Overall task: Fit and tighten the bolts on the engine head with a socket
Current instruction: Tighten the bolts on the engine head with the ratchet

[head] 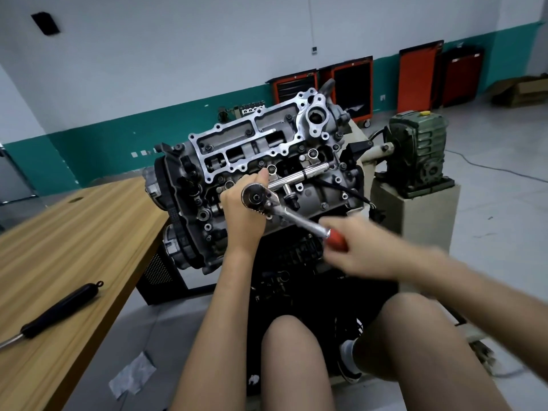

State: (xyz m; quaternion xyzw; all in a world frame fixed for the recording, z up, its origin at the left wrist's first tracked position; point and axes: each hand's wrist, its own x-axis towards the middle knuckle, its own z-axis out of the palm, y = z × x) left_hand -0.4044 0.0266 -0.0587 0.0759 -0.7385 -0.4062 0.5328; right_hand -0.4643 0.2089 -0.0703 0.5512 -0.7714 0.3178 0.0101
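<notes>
Head view: right hand [361, 247] fingers wrap the ratchet [299, 218] handle; left hand [241, 213] fingers seemingly curl round its socket end.

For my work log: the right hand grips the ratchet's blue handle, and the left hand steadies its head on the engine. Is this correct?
Not quite. The head view shows the handle is red, not blue. The right hand grips it, and the left hand steadies the ratchet head on the engine.
</notes>
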